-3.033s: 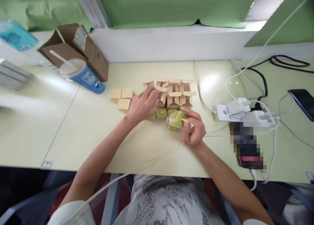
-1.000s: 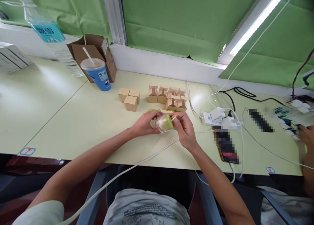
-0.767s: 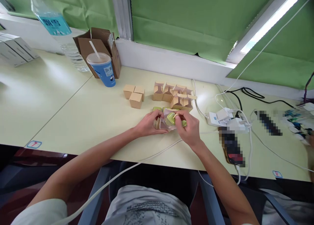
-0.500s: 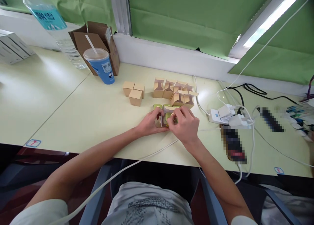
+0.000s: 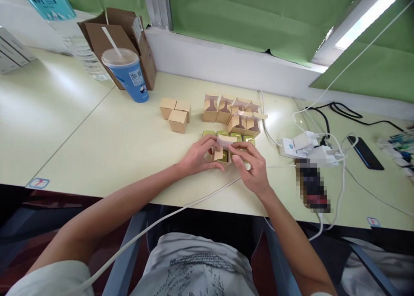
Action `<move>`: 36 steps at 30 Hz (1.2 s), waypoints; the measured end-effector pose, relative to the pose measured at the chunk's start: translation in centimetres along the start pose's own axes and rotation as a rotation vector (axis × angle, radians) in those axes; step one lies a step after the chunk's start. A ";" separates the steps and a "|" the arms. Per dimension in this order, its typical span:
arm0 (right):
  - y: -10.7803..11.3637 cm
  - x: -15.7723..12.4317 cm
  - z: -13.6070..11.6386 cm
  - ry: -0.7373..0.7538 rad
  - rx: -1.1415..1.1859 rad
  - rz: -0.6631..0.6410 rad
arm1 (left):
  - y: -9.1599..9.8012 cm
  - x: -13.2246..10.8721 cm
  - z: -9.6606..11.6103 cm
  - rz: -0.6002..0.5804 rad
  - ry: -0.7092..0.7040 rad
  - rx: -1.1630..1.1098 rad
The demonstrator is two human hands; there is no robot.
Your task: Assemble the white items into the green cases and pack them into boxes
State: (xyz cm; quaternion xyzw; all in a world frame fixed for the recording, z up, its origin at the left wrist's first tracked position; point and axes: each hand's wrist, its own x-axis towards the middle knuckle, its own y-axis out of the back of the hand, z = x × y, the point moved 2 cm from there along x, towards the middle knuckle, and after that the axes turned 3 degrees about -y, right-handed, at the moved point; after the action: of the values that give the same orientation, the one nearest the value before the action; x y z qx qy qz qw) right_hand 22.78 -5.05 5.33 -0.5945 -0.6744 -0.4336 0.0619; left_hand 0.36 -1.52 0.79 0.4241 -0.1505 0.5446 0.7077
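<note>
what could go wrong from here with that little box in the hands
The small open box, between the left hand and right hand, has unclosed flaps; careless pressing might crease one. Green-topped items sit close by, so a bump could shift one. A white cable crosses the table toward the right hand and might snag it.

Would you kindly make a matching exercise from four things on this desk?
Things:
1. blue cup with white straw
2. three small tan cardboard boxes
3. tan cardboard box with green contents
4. white plastic power strip

Place or state:
A. held in the left hand
B. right of the right hand
C. before the brown cardboard carton
D. closed, clustered together

Pairs: 1-C, 2-D, 3-A, 4-B
</note>
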 end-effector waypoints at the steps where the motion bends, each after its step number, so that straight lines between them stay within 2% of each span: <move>1: 0.0 -0.1 0.2 -0.017 0.009 -0.017 | 0.1 0.1 0.1 -0.008 -0.012 0.004; 4: -0.2 -0.1 0.6 -0.090 -0.003 0.020 | 0.5 0.4 0.3 -0.062 -0.053 -0.034; 7: -0.3 0.2 0.5 -0.116 0.088 0.046 | 1.0 0.7 0.6 -0.124 -0.043 -0.071; 9: -0.2 0.4 0.2 -0.065 0.128 0.028 | 1.4 0.8 0.8 -0.126 -0.014 -0.066; 16: -0.3 0.4 0.1 0.093 -0.014 0.038 | 1.2 0.7 1.0 -0.055 0.052 -0.084; 20: -0.5 -0.1 0.7 0.206 -0.003 0.049 | 1.3 0.9 1.2 -0.033 -0.036 -0.050; 24: -0.5 -0.7 1.2 0.295 -0.135 0.003 | 1.4 0.7 1.6 -0.090 -0.094 0.058; 29: -0.5 -1.4 1.4 0.249 -0.248 -0.023 | 1.4 0.6 2.0 -0.149 -0.142 0.108; 31: -0.4 -1.5 1.4 0.222 -0.258 0.054 | 2.6 1.3 1.6 -0.057 -0.157 0.143; 32: -0.3 -1.6 1.4 0.220 -0.259 0.111 | 3.8 1.8 1.2 0.042 -0.185 0.168; 35: -0.3 -1.6 1.3 0.215 -0.250 0.220 | 9.6 3.5 -0.9 0.424 -0.285 0.237; 36: -0.3 -1.6 1.3 0.195 -0.246 0.216 | 12.0 3.9 -1.9 0.492 -0.252 0.250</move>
State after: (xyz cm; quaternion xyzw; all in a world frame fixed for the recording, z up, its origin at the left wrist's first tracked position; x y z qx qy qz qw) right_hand 23.55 -5.36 3.41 -0.6217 -0.5391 -0.5593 0.1001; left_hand -9.48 3.00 7.50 0.5231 -0.2671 0.6571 0.4725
